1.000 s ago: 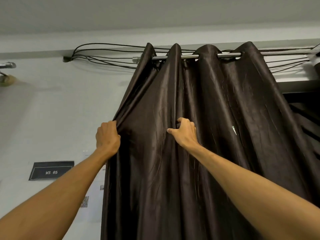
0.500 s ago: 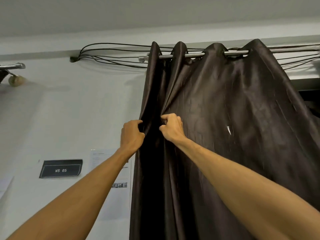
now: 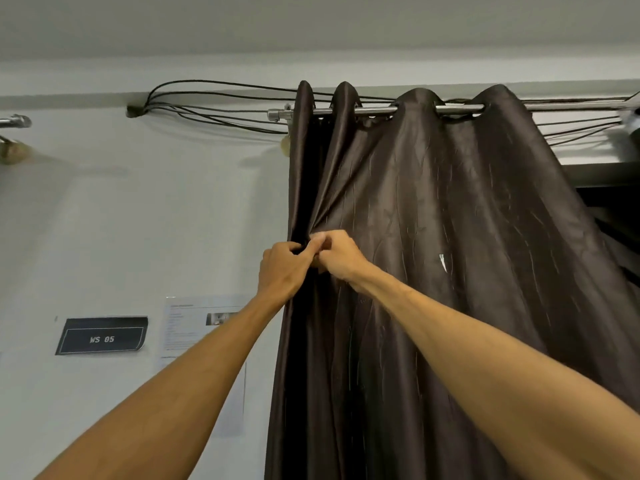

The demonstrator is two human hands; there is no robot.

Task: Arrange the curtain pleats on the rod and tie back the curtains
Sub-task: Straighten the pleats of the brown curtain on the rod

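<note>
Curtain (image 3: 450, 271) edge in both hands' grip

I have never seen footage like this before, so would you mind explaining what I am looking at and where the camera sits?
There is no machine here: a person wears one wide-angle camera on the head, so you see their own two bare arms reaching up and forward. The left hand and right hand meet at the left edge of a dark brown curtain, each with a closed grip pinching its folds together. The curtain hangs by eyelets from a metal rod near the ceiling; two narrow pleats are bunched at the rod's left end and two wider ones sit further right. Behind run black cables. On the wall are a "WS 05" sign and a printed sheet.
</note>
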